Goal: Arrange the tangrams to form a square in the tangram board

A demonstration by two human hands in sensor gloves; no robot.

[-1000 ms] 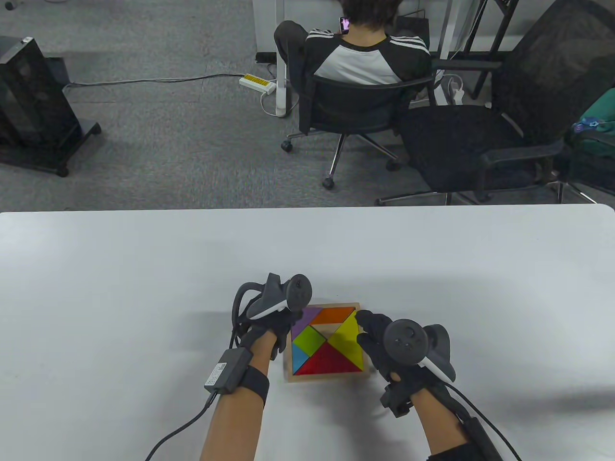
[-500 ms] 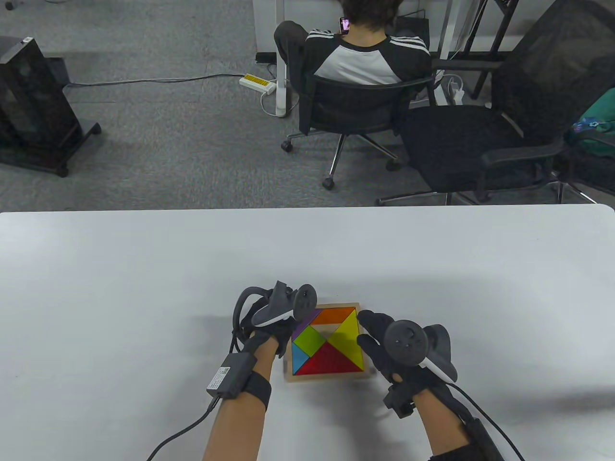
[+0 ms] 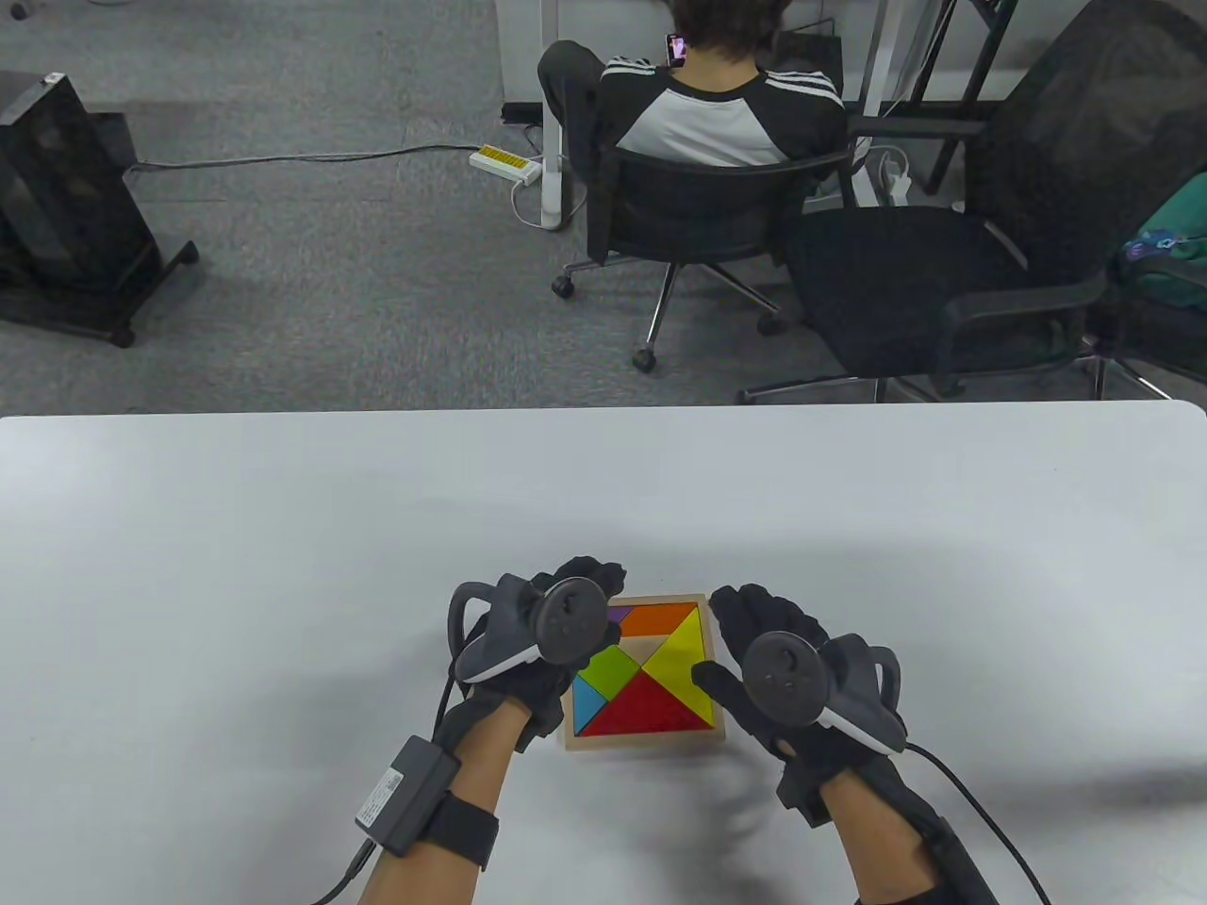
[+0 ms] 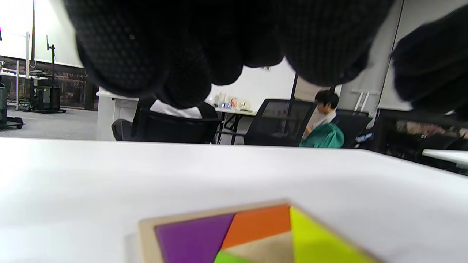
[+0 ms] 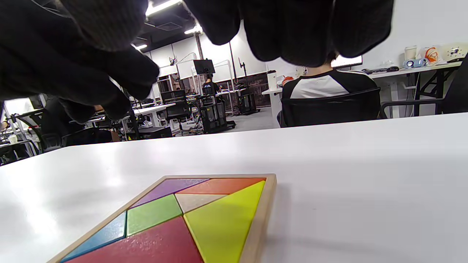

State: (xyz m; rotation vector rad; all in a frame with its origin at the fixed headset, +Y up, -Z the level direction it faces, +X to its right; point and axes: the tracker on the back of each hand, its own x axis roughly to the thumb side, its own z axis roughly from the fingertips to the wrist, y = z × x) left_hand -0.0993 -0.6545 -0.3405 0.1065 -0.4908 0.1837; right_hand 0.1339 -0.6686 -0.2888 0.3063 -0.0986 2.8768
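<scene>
The wooden tangram board (image 3: 646,742) lies near the table's front edge. In it sit a purple piece (image 3: 618,615), an orange piece (image 3: 660,619), a yellow triangle (image 3: 684,669), a green square (image 3: 608,669), a blue triangle (image 3: 586,702), a red triangle (image 3: 646,712) and a plain wood triangle (image 3: 641,650). My left hand (image 3: 589,577) hovers over the board's far left corner with its fingers (image 4: 175,54) loosely curled, holding nothing. My right hand (image 3: 731,632) is beside the board's right edge. Its fingers (image 5: 292,29) hang above the board (image 5: 263,212) and hold nothing.
The white table (image 3: 283,566) stretches wide around the board. Beyond its far edge a person sits in an office chair (image 3: 698,217) with their back to me, and a second black chair (image 3: 943,273) stands to the right.
Both hands have come off the pieces. The left hand turned palm down and slid towards the board's far left corner. The right hand drew back to the right of the yellow triangle.
</scene>
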